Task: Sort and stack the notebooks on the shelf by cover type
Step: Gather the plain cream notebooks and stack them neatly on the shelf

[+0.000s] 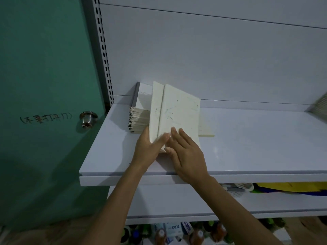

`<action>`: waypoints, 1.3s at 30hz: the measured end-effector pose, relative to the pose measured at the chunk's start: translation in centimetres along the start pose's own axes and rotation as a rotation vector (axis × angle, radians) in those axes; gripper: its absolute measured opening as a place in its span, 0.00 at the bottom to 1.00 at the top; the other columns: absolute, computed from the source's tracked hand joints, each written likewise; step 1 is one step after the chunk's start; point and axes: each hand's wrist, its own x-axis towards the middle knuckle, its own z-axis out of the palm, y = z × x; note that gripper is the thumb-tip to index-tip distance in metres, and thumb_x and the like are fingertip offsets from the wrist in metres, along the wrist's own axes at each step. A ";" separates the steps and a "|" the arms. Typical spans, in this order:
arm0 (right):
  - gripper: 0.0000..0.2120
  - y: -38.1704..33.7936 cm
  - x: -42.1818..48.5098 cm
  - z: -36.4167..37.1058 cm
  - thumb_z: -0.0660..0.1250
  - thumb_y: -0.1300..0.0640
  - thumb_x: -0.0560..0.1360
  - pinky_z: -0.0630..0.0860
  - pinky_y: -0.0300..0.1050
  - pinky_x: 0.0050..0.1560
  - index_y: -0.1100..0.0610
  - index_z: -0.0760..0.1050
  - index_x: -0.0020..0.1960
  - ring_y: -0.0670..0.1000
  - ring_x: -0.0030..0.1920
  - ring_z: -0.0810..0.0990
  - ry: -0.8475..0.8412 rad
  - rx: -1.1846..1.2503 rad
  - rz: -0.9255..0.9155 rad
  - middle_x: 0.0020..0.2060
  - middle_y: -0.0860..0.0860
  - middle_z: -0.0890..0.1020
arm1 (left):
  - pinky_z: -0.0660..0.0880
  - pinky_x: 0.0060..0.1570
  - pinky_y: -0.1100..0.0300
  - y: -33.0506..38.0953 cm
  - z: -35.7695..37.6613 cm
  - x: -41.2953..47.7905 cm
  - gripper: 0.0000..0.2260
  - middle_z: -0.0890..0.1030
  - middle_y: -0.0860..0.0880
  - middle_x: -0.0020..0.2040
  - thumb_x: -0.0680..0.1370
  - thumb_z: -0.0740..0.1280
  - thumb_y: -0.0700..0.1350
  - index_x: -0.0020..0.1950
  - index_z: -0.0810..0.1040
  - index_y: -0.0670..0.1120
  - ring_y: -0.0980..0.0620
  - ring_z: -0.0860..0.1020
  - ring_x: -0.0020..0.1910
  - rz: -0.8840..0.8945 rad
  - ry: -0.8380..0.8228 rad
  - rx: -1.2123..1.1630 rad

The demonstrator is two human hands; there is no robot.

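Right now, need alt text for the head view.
Two hands hold cream speckled notebooks tilted on a white shelf: the left hand grips their lower edge, the right hand lies flat on the front cover. A grey-spined stack leans beside them, toward a green door.

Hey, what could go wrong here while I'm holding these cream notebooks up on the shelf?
The cream notebooks stand tilted on their lower edge, steadied only by your left hand and right hand. They could slide apart or slip towards the front of the shelf. The grey-spined stack right beside them looks fanned and uneven, so a nudge might topple it.
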 end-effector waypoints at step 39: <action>0.07 18.3 -38.0 -35.1 0.62 0.52 0.78 0.75 0.30 0.34 0.44 0.76 0.54 0.38 0.41 0.81 0.704 0.757 0.871 0.43 0.36 0.83 | 0.76 0.48 0.68 3.0 41.3 -28.1 0.15 0.81 0.62 0.54 0.75 0.66 0.49 0.61 0.71 0.57 0.61 0.79 0.54 0.043 -0.657 -0.279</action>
